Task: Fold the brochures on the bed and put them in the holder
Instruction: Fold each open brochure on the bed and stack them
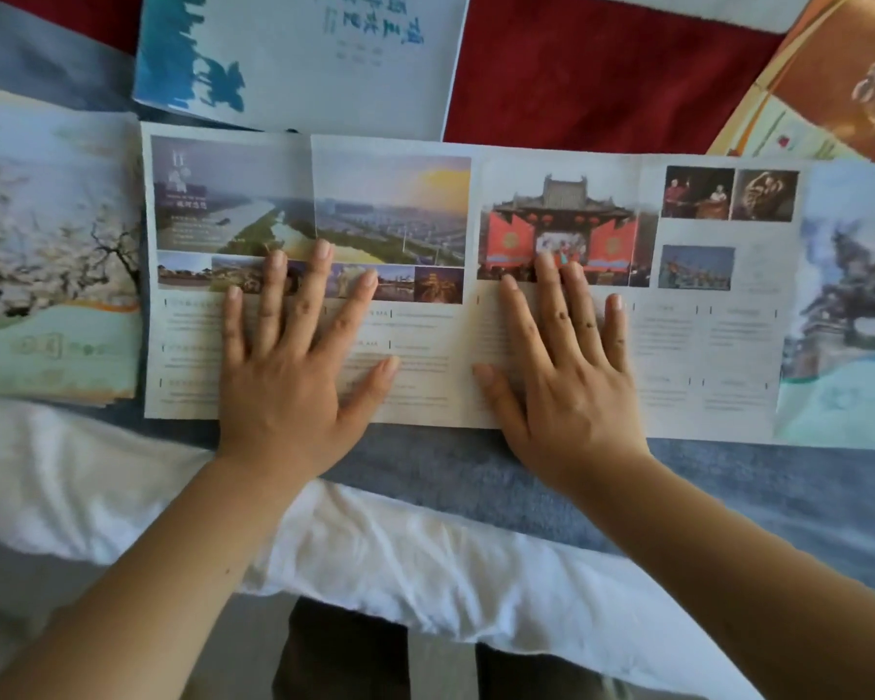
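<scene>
Long brochure [455,336] lying unfolded across the bed, both hands flat on it

Left to right: a stack of blossom-print brochures [51,255] sits at 9 o'clock. Then the left hand [294,376] and the right hand [572,381], both with straight, spread fingers pressing the open sheet and gripping nothing. A statue-print brochure [849,305] is at 3 o'clock, touching or overlapping the open one's right end. It looks like thin, light, glossy paper with creases between the panels, so I'd say it bends easily and could slide. I'd pinch an end panel at its outer edge and fold along the creases. The blue-grey cover [450,477] underneath is soft, so creasing will want firm pressure. There's a red blanket [602,78] at 12 o'clock, a white sheet [375,558] at 6, and no holder in view.
</scene>
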{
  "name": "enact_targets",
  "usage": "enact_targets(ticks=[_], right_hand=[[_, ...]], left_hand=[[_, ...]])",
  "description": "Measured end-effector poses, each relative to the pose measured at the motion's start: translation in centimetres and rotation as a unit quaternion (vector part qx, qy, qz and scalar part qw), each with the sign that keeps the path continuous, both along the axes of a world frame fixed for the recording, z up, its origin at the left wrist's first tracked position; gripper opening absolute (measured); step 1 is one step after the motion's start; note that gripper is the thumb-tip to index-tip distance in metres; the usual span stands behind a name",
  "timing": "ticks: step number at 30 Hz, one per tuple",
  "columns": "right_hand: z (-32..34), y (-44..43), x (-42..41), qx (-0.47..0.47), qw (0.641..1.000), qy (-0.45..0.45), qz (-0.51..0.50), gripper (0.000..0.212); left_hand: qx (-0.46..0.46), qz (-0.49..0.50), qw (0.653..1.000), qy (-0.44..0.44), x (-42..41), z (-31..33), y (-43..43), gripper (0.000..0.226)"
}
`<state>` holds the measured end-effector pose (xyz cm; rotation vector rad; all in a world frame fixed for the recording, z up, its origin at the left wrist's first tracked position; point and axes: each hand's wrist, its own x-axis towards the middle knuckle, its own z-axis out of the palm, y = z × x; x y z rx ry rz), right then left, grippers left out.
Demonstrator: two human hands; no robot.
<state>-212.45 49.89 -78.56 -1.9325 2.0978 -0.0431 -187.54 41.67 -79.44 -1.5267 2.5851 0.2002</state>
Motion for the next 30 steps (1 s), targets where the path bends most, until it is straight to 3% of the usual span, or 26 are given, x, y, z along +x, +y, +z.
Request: enact_targets(ticks=[4,13,17,24,30], right_hand=[[-0.4,-1.4,-0.4,0.023,0.999,0.031,0.006,0.077],[-0.2,-3.9,2.8,0.025,0.999,0.044,0.001,0.082],[-0.8,-5.3,5.5,0.012,0.999,0.029,0.023,0.078],[-2.3,-5.6,6.2,0.001,0.999,0.042,0.015,0.077],[-2.6,-5.6,6.3,-0.005,0.999,0.051,0.019,0.077]], left_hand=[[0.005,0.027,1.0,-0.001,2.7,0.3,-0.7,0.078],[-0.037,0.193,0.979,0.056,7.5,1.1,-3.8,0.08],[-0.053,0.195,0.977,0.061,7.1,1.7,-3.7,0.078],[-0.098,0.146,0.977,0.123,5.5,4.6,-3.6,0.047],[-0.072,0.156,0.969,0.179,4.2,7.7,-3.8,0.064]])
